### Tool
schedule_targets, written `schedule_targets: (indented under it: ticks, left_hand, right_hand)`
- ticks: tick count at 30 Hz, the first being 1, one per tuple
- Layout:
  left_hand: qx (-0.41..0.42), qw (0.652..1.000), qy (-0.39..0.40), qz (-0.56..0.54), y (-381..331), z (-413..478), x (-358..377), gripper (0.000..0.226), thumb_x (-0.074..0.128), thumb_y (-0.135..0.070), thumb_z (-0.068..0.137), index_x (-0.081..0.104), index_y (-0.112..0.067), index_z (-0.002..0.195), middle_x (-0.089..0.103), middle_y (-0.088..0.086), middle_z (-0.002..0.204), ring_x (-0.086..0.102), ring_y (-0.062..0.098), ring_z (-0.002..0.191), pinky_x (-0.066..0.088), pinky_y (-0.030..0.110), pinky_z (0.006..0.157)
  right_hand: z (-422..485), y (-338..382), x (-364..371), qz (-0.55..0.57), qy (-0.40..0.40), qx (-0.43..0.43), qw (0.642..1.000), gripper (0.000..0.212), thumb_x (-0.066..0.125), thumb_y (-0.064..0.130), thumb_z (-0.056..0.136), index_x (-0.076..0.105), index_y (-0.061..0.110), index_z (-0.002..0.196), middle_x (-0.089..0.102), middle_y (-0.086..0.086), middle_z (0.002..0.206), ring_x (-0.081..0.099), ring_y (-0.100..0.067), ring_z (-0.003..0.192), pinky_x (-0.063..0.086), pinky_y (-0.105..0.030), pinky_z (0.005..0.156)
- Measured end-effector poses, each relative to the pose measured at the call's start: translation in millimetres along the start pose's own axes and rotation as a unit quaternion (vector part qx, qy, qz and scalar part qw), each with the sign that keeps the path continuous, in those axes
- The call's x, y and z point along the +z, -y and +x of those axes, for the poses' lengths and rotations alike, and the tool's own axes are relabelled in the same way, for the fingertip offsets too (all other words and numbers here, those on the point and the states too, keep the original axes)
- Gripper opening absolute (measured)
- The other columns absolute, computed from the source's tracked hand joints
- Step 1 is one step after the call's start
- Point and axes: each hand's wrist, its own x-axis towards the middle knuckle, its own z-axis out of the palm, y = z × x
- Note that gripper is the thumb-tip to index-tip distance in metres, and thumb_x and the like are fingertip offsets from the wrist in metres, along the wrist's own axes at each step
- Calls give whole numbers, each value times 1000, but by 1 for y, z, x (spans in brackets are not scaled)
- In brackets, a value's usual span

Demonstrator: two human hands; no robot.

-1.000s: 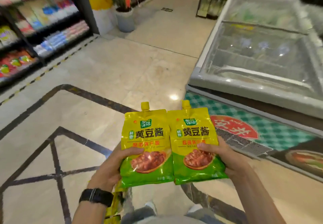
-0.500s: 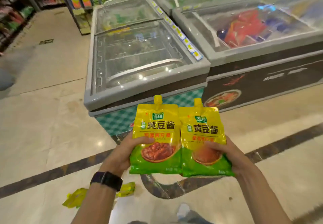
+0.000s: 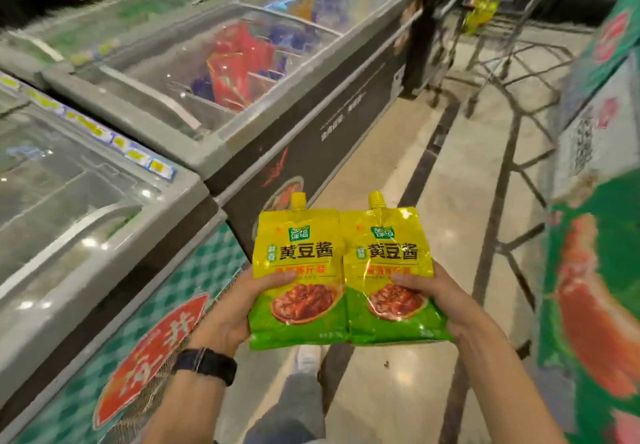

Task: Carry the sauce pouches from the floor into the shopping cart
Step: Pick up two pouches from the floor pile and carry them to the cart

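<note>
The left pouch (image 3: 298, 270) and right pouch (image 3: 391, 270) stand upright, edges touching. The left hand (image 3: 225, 312) and right hand (image 3: 446, 301) each pinch one low. The shopping cart (image 3: 512, 38) stands well ahead of the grip; slick foil may slide from those shallow thumb holds.

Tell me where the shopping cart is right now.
Head view, upper right: the shopping cart stands at the aisle's far end, just past the dark-sided freezer.

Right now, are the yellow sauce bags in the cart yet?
Not yet. Something yellow, blurry, seems to sit in the wire shopping cart ahead already. In hand: the left hand holds one yellow-and-green spouted sauce pouch, the right hand the other pouch. Left: walking them to the cart.
</note>
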Motion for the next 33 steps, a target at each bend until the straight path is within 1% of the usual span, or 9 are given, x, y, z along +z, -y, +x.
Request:
schedule_targets:
  ticks: [3, 7, 13, 18, 21, 24, 29, 31, 33]
  left_hand:
    - [-16, 999, 33, -1, -32, 68, 4, 109, 102, -22, 33, 59, -7, 132, 69, 22, 123, 66, 42, 111, 43, 61, 106]
    - [-34, 996, 80, 2, -74, 148, 14, 99, 100, -17, 37, 62, -8, 128, 69, 21, 122, 70, 39, 104, 49, 57, 100]
    - [-86, 984, 148, 39, -125, 255, 49, 85, 97, -16, 42, 68, -8, 122, 69, 23, 121, 69, 41, 106, 52, 57, 97]
    - [-128, 971, 185, 81, -156, 354, 106, 96, 97, -15, 44, 60, -4, 131, 66, 25, 125, 67, 43, 109, 49, 59, 99]
    - [-143, 965, 193, 104, -170, 420, 151, 82, 88, -8, 53, 60, -4, 130, 67, 26, 124, 65, 45, 111, 46, 62, 101]
    - [-155, 960, 196, 123, -185, 484, 199, 77, 83, -8, 58, 60, -5, 131, 67, 25, 124, 67, 44, 108, 48, 62, 99]
    - [-138, 959, 200, 144, -230, 576, 277, 84, 97, -18, 39, 69, -8, 117, 70, 23, 118, 72, 39, 99, 53, 56, 94]
    - [-123, 960, 198, 154, -246, 611, 302, 95, 101, -27, 30, 68, -10, 117, 72, 21, 116, 73, 36, 94, 60, 48, 84]
    - [-123, 959, 202, 155, -263, 649, 325, 101, 101, -29, 29, 66, -10, 122, 72, 20, 116, 73, 37, 96, 61, 45, 81]
  right_hand:
    - [39, 23, -13, 13, -49, -4, 999, 103, 100, 28, 21, 62, 10, 116, 73, -18, 108, 73, -34, 92, 60, -39, 67]
    - [92, 51, -26, 32, -102, -9, 994, 106, 100, 28, 22, 62, 9, 119, 71, -20, 113, 69, -38, 101, 57, -49, 85]
    - [148, 95, -59, 54, -173, -20, 983, 112, 100, 31, 23, 58, 9, 125, 71, -18, 114, 69, -38, 101, 57, -44, 78]
    - [192, 133, -112, 87, -232, -33, 968, 114, 100, 32, 23, 57, 12, 126, 72, -17, 113, 69, -38, 101, 55, -46, 82]
    - [228, 159, -158, 112, -257, -39, 959, 113, 100, 29, 24, 57, 12, 126, 71, -18, 113, 70, -38, 101, 57, -44, 79]
    - [269, 194, -211, 131, -269, -45, 953, 111, 100, 28, 23, 58, 11, 125, 71, -18, 114, 69, -39, 102, 54, -50, 88]
    - [339, 269, -291, 141, -261, -37, 954, 110, 100, 27, 29, 57, 7, 128, 70, -20, 116, 67, -40, 106, 49, -55, 97]
    - [368, 300, -317, 140, -256, -35, 956, 112, 100, 28, 28, 56, 9, 129, 70, -19, 116, 67, -39, 106, 51, -53, 94]
    - [398, 329, -343, 145, -248, -36, 957, 111, 100, 28, 27, 56, 11, 127, 71, -18, 115, 69, -37, 103, 56, -47, 85]
